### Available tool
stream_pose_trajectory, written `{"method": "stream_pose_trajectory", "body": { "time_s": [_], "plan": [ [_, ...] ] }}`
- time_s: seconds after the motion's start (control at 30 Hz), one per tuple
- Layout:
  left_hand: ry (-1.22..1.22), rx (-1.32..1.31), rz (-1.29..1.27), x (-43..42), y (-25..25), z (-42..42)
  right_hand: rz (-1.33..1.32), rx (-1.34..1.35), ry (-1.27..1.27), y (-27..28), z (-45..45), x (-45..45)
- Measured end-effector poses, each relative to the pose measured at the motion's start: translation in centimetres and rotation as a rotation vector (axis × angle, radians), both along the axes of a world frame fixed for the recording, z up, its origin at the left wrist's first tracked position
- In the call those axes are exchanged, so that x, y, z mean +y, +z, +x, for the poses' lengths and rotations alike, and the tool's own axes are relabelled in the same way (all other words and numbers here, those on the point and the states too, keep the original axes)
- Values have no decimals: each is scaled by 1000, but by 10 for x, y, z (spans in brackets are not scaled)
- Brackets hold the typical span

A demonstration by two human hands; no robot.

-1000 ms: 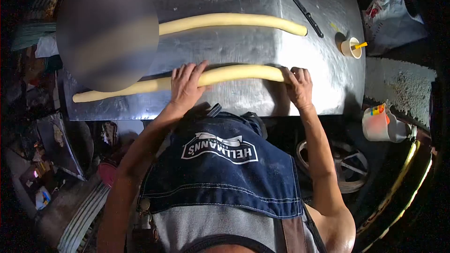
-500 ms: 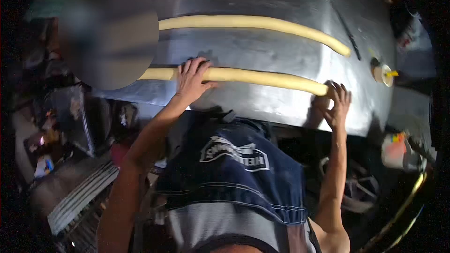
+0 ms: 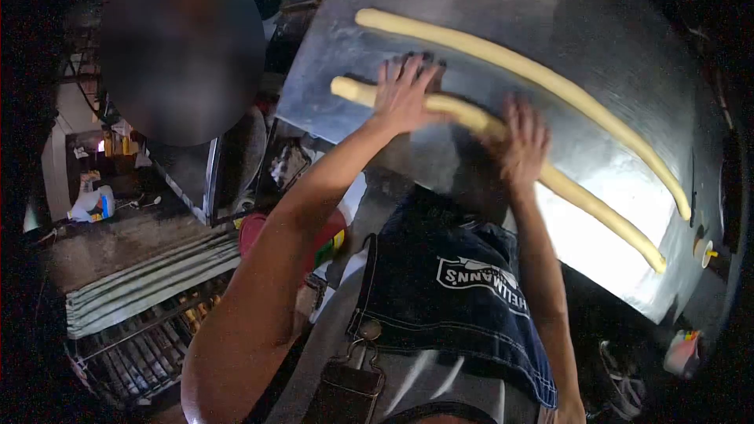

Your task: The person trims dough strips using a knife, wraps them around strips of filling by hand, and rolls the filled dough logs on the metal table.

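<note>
Both hands over the nearer dough roll

The left hand [image 3: 404, 94] lies palm down across the nearer dough roll [image 3: 465, 112], close to its left end, fingers spread wide and reaching past the far side. Laid flat like this, it probably shares its weight along something soft that a pinch would dent. The right hand [image 3: 525, 141] is over the roll's middle, blurred; its fingers look extended rather than curled, but I cannot tell how firmly they press. A short stretch of roll shows between the hands, and a long one runs out beyond the right hand towards the tabletop's [image 3: 471, 0] right side.

The roll lies at a slant on the bare metal, near the edge on the person's side, presumably so both arms reach it easily. A second dough roll [image 3: 540, 73] lies beyond it, roughly alongside and untouched; the gap likely keeps the two from sticking. A small cup [image 3: 702, 254] with a yellow handle showing is off to the right, apparently out of the hands' way.
</note>
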State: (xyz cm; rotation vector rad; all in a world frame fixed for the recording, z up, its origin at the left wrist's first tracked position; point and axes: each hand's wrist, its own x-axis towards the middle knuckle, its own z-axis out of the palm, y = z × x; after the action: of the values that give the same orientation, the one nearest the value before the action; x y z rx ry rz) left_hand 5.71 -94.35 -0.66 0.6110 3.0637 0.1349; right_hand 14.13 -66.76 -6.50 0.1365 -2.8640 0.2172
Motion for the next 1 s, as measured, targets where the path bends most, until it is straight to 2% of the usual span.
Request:
{"method": "stream_pose_trajectory", "body": {
  "time_s": [0.07,0.17,0.2,0.27,0.33,0.37,0.43,0.47,0.53,0.6,0.67,0.7,0.77,0.8,0.83,0.87,0.93,1.0],
  "plan": [
    [124,116,39,-22,-11,-26,0,23,-87,38,-38,-7],
    [96,45,94,-75,-9,-7,33,-22,67,2,-36,-1],
    [46,8,136,-90,-12,9,-60,-172,118,16,-16,-7],
    [36,152,56,-108,-8,57,-103,-265,189,43,30,-26],
    [129,231,72,-120,-15,95,7,-97,231,13,66,-25],
    [159,165,27,-126,-28,101,-9,-104,232,12,71,-25],
    [232,77,70,-124,-20,71,68,-39,143,1,41,-29],
    [205,144,121,-128,-20,42,176,5,94,-9,18,-23],
    [355,266,46,-138,-41,-21,156,53,78,3,-25,-18],
    [379,320,154,-138,-29,-65,49,98,14,23,-52,-25],
    [264,232,51,-138,-15,-58,159,69,160,-25,-45,9],
    [172,262,58,-147,-24,-46,0,-35,201,-5,-29,5],
    [56,206,131,-161,-24,-11,-41,-57,264,12,13,22],
    [9,225,111,-169,-27,7,-84,-50,166,21,32,32],
    [-32,226,136,-170,-25,23,-34,-63,123,8,52,69],
    [6,252,67,-170,-28,41,12,-76,87,-5,73,107],
    [137,258,-27,-136,-8,67,-85,-64,73,27,92,156],
    [70,325,108,-87,-5,88,-66,-74,59,37,108,207]
  ]
}}
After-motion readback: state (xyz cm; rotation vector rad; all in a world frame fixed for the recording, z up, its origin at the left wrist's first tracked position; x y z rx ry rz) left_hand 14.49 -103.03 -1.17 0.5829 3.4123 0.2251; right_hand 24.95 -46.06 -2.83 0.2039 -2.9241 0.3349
